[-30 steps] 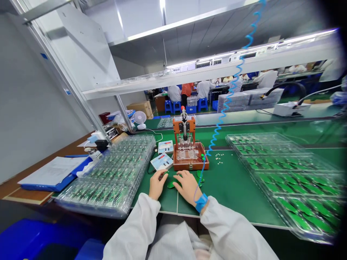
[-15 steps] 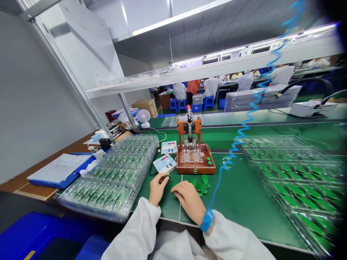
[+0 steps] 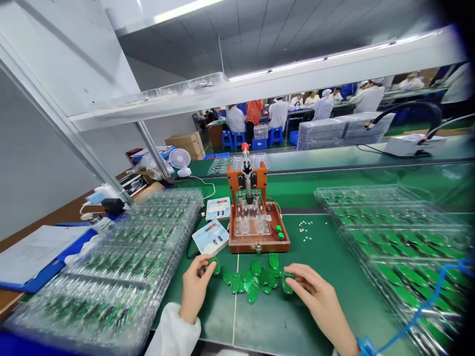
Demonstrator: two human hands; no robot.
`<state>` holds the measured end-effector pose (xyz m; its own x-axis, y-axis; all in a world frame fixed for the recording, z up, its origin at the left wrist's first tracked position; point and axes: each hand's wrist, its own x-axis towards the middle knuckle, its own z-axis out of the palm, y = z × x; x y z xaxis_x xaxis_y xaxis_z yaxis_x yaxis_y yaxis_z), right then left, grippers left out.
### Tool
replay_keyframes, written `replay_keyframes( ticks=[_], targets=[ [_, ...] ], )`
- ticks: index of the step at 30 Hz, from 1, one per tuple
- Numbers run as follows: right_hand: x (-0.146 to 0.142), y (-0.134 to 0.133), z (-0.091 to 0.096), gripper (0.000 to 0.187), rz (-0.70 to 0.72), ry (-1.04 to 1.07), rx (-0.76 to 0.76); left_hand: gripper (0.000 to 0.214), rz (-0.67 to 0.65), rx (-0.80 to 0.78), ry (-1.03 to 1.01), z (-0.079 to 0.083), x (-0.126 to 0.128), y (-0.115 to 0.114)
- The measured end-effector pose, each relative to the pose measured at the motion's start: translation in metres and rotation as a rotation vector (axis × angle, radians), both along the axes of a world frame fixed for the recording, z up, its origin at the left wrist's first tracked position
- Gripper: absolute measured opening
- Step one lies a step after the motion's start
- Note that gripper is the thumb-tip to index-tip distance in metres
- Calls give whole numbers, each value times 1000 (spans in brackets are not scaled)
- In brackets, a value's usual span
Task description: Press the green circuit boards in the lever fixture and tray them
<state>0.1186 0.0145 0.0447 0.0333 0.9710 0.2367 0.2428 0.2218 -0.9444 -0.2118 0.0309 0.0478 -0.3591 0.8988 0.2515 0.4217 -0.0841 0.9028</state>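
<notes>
A heap of several small green circuit boards (image 3: 254, 282) lies on the green mat just in front of an orange press fixture (image 3: 252, 217). My left hand (image 3: 195, 289) is at the heap's left end, its fingers pinched on one green board (image 3: 215, 267). My right hand (image 3: 315, 296) is at the heap's right end, its fingers closed on another green board (image 3: 287, 281). A blue wrist strap (image 3: 365, 346) with a coiled blue cord is on my right wrist.
Stacked clear trays of boards (image 3: 122, 262) fill the left side, and more clear trays with green boards (image 3: 401, 237) fill the right. Two small meter boxes (image 3: 211, 237) sit left of the fixture. Tiny white parts (image 3: 306, 230) are scattered behind. Other people sit at far benches.
My hands, which were close together over the heap, have spread apart to its two ends, each with a board in its fingers. The view has moved nearer and lower.
</notes>
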Motion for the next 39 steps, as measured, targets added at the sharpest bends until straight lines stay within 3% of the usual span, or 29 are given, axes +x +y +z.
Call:
replay_keyframes(
  ticks=[3, 8, 13, 19, 26, 39],
  targets=[
    [-2, 20, 21, 28, 27, -65, 49, 45, -93, -45, -40, 24, 13, 21],
    [-18, 93, 53, 32, 1, -171, 100, 39, -343, -33, -6, 65, 49, 87],
    [-36, 146, 49, 29, 7, -222, 106, 34, -415, -38, 24, 64, 65, 128],
    [-42, 155, 43, 22, 8, -354, 137, 18, -396, 5, 141, 57, 64, 131],
    [-42, 160, 43, 21, 4, -497, 175, 16, -408, 37, 264, 50, 60, 136],
    [-45, 161, 42, 20, -26, -517, 153, 12, -438, 28, 339, 52, 61, 136]
  ],
)
